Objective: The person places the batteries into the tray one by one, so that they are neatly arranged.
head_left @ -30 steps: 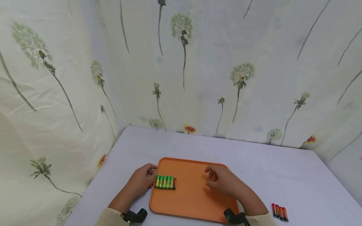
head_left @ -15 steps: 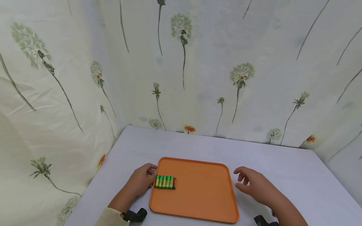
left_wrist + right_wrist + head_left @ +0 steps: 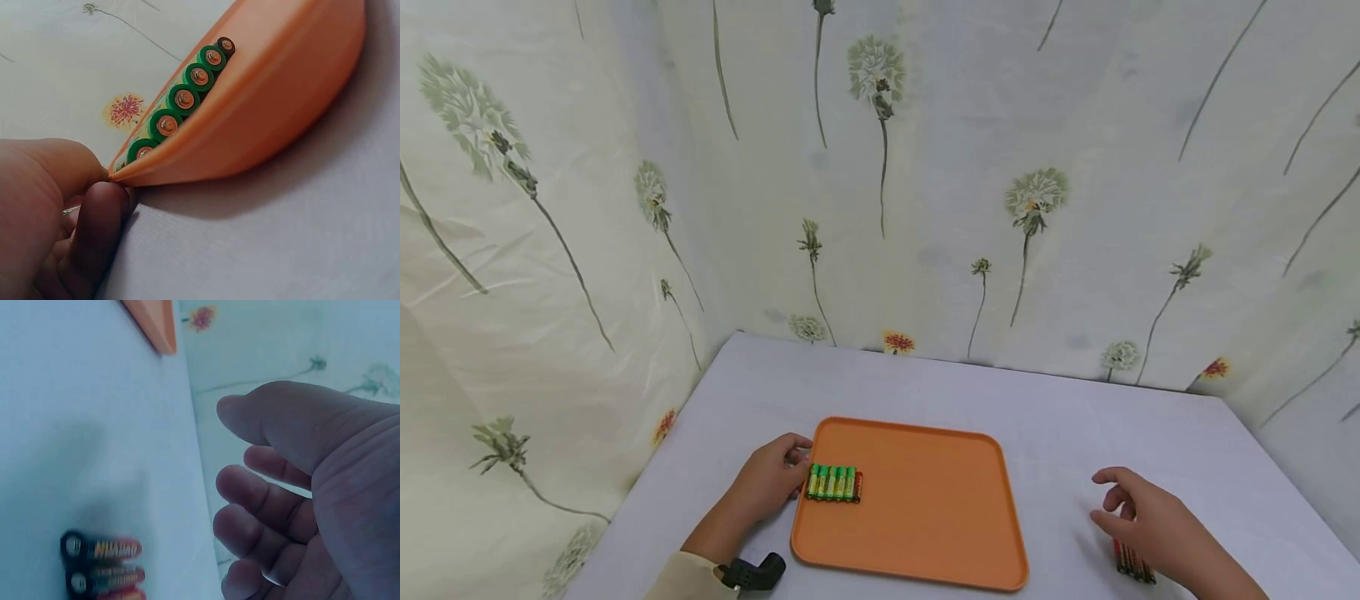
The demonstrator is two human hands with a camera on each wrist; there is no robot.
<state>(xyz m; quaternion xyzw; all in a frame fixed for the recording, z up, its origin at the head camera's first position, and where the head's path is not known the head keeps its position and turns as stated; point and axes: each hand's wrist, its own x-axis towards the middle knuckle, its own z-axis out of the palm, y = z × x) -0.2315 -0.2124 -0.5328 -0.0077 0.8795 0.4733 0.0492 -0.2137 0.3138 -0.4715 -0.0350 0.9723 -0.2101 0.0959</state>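
Note:
An orange tray (image 3: 936, 517) lies on the table. At its left side is a row of several green batteries (image 3: 831, 483), with one thinner red battery (image 3: 858, 487) at the row's right end. My left hand (image 3: 767, 479) pinches the tray's left rim between thumb and finger, as the left wrist view shows by the tray wall (image 3: 269, 125). Off to the right, my right hand (image 3: 1165, 525) hovers over a group of red and black batteries (image 3: 1132, 565), partly covering them. In the right wrist view its fingers curve loosely, apart from the batteries (image 3: 106, 550), holding nothing.
A white cloth (image 3: 880, 379) covers the table. Behind and to the left hangs a curtain (image 3: 947, 167) printed with dandelions. A dark band with a camera (image 3: 752, 573) sits on my left wrist.
My right hand has moved from above the tray to the right, over the red batteries. My left hand stays at the tray's rim, and the batteries on the tray keep their places.

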